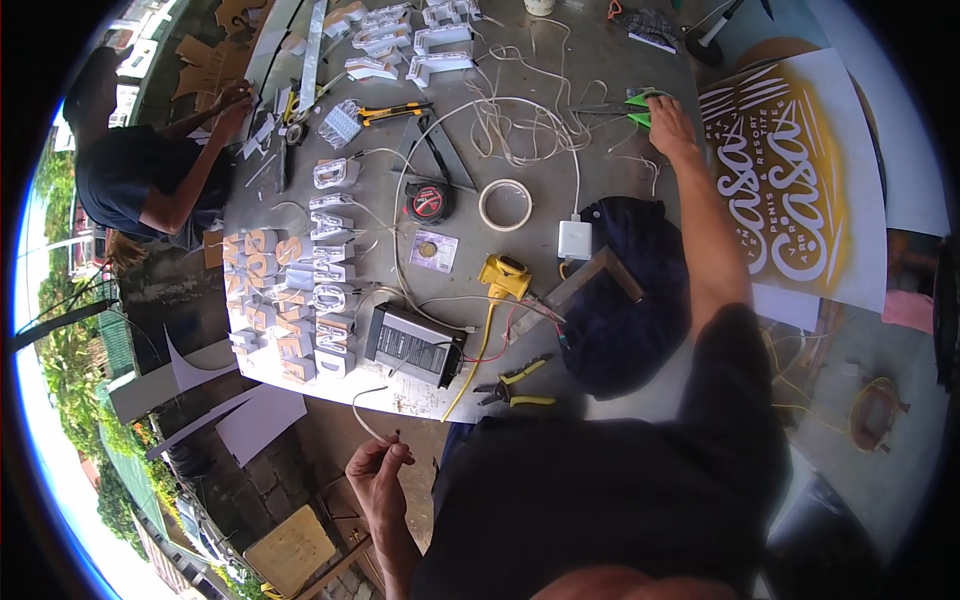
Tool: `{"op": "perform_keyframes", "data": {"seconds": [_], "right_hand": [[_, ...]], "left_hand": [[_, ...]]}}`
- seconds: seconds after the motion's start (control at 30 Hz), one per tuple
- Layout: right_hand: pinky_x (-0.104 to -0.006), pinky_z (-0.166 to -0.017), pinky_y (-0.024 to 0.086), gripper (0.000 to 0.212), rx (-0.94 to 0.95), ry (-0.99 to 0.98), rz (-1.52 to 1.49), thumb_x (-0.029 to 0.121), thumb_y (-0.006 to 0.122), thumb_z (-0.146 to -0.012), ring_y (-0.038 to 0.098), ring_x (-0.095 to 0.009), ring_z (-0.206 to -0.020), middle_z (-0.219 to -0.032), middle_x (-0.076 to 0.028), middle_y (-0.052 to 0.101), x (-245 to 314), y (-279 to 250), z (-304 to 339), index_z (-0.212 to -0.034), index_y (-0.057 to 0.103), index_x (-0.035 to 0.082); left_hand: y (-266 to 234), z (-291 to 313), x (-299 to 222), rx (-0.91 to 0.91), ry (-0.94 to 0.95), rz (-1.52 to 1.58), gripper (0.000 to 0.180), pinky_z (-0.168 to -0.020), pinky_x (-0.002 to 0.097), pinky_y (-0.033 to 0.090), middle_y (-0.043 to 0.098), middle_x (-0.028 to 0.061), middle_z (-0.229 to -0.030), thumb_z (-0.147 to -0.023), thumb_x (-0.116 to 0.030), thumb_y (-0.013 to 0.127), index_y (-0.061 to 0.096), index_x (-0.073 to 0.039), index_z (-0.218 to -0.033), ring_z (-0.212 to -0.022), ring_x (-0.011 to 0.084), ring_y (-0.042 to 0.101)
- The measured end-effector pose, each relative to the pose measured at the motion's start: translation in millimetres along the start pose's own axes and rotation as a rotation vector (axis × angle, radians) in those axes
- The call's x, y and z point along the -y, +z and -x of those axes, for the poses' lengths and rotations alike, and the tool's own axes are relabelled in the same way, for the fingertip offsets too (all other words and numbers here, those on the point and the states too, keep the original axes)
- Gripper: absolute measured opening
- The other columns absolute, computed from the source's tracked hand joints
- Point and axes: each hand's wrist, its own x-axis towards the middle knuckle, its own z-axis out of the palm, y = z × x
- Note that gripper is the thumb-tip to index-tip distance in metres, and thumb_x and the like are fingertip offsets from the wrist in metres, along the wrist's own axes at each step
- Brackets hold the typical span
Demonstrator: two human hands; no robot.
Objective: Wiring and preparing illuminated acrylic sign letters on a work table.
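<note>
My left hand (378, 478) is closed in front of the table's near edge, pinching the end of a thin white cable (368, 424) between thumb and fingertips. That cable hangs down from beside a black and silver power supply box (415, 345). Far to the right, my right arm is stretched across the table. There my right hand (672, 128) has its fingers around the green handles of a pair of scissors (637, 108), whose blades point left. A tangle of white cord (515, 130) lies beside the blades.
White letter shapes (332, 299) with wires stand on the left of the metal table. A tape measure (428, 203), masking tape roll (505, 205), yellow socket (504, 277), dark cloth (625, 340) and wire pliers (518, 385) lie centrally. Another person (150, 170) works at far left.
</note>
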Motion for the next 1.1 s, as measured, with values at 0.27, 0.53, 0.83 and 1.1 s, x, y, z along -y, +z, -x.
{"op": "perform_keyframes", "data": {"seconds": [0.27,0.53,0.83,1.1], "right_hand": [[-0.0464,-0.095,0.051,0.025,0.072,-0.037,0.016,0.003,0.054,-0.091,0.063,-0.035,-0.112,-0.117,-0.016,0.066,7.0,-18.6,-11.6,-0.115,0.058,0.005],[-0.0494,-0.093,0.051,0.044,0.181,-0.188,0.007,-0.002,0.057,-0.086,0.063,-0.042,-0.110,-0.118,-0.024,0.062,12.7,-71.8,4.9,-0.129,0.048,0.004],[-0.0520,-0.089,0.048,0.046,0.096,-0.159,-0.344,0.002,0.053,-0.092,0.061,-0.047,-0.109,-0.111,-0.029,0.065,3.4,-100.7,79.3,-0.137,0.046,0.005],[-0.0230,-0.072,0.051,0.064,0.176,0.205,-1.523,0.018,0.076,-0.089,0.059,-0.010,-0.080,-0.096,-0.002,0.062,66.4,-210.2,277.5,-0.146,0.048,0.005]], "left_hand": [[-1.9,0.9,-1.8,-0.006,0.064,0.112,0.015,-0.066,0.0300,0.052,0.070,0.0110,-0.078,-0.092,-0.008,0.073,0.070,0.003,-0.102,-0.068,0.0168,0.064],[-6.5,0.6,2.3,0.010,0.066,0.184,0.015,-0.066,0.0288,0.052,0.070,0.0090,-0.083,-0.089,-0.008,0.076,0.067,-0.001,-0.098,-0.071,0.0162,0.066],[-13.6,1.0,-16.9,0.093,0.192,0.379,0.018,-0.065,0.0280,0.055,0.070,0.0120,-0.085,-0.088,-0.002,0.073,0.066,0.001,-0.103,-0.070,0.0177,0.067],[7.5,-17.9,-78.1,0.353,0.240,0.557,0.009,-0.063,0.0273,0.059,0.072,0.0155,-0.083,-0.091,-0.003,0.071,0.064,-0.001,-0.095,-0.068,0.0177,0.071]]}}
